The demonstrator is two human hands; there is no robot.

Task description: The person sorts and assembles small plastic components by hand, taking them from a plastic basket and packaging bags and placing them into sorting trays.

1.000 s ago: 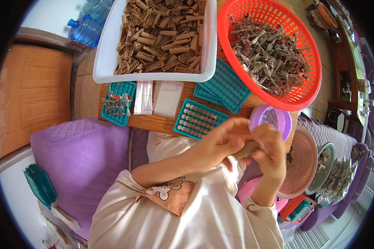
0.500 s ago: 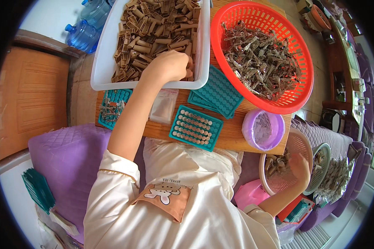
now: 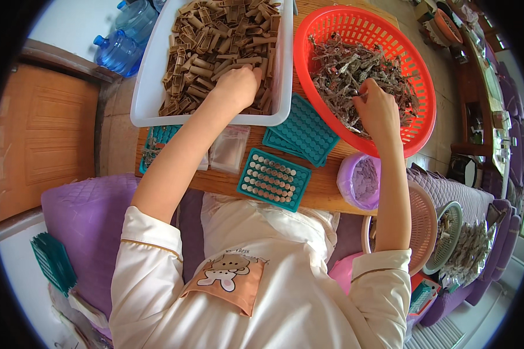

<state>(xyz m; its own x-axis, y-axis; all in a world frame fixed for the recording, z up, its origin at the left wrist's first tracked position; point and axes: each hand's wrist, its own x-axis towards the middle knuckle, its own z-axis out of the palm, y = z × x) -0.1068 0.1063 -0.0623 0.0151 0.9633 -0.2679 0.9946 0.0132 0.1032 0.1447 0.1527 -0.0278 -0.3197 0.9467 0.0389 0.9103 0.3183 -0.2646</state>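
Note:
My left hand [image 3: 237, 90] is down in a white plastic bin [image 3: 142, 96] heaped with brown hollow plastic pieces [image 3: 201, 67]. Its fingers are curled closed among the pieces, and their tips are hidden, so what they hold cannot be made out. Over the near part of a red slotted basket [image 3: 423, 128], my right hand [image 3: 378, 113] has thumb and forefinger apart. Beneath its fingertips lies a pile of small parts in crinkled clear wrap [image 3: 337, 75]. Between my arms, a teal tray [image 3: 300, 203] holds rows of small round silvery discs [image 3: 271, 179].
Stacked teal trays [image 3: 311, 131], clear bags [image 3: 229, 152] and a purple-lined tub of pale pieces [image 3: 358, 183] stand on the wooden table [image 3: 326, 195]. Partly behind my left forearm is another filled teal tray [image 3: 160, 136]. Pink [image 3: 422, 227] and grey-green baskets [image 3: 448, 247] sit at right.
My right hand has left the pink basket at the lower right and come up over the red basket. My left hand has shifted slightly left, still within the white bin.

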